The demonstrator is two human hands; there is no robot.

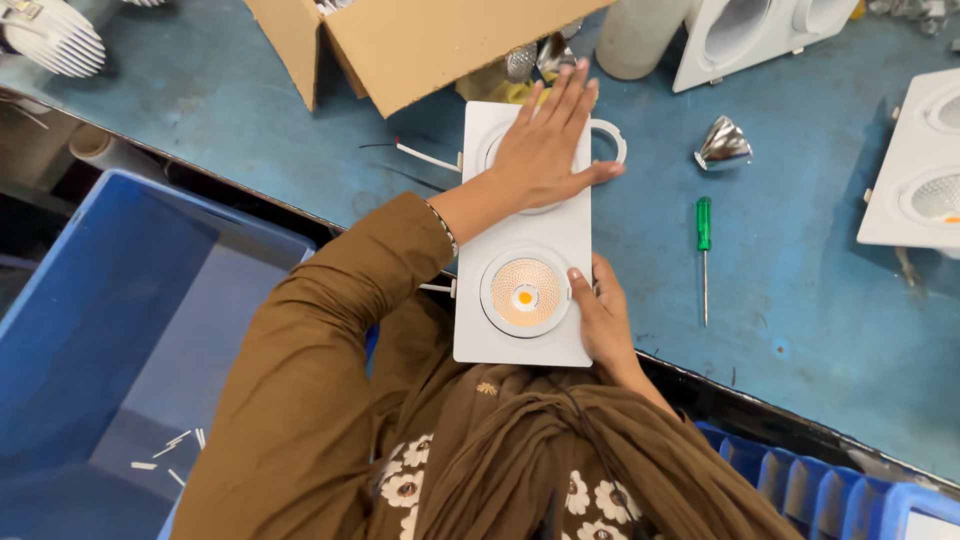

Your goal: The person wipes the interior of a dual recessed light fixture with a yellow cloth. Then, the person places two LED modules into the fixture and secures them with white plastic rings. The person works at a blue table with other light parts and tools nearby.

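A white rectangular twin downlight fixture (565, 232) lies on the blue table (800, 300) in front of me. Its near lamp (525, 292) shows an amber honeycomb reflector with a small yellow chip in the middle. My left hand (545, 145) lies flat, fingers spread, over the far lamp opening and presses on it. My right hand (600, 315) grips the fixture's right edge beside the near lamp. A white ring (612, 132) sticks out from under the fixture at its far right corner.
A green-handled screwdriver (704, 250) lies right of the fixture, a shiny faceted reflector (722, 145) beyond it. A cardboard box (400, 40) stands at the back. More white fixtures sit at the far right (915, 180) and top (750, 35). Blue crates (110, 320) stand below the table.
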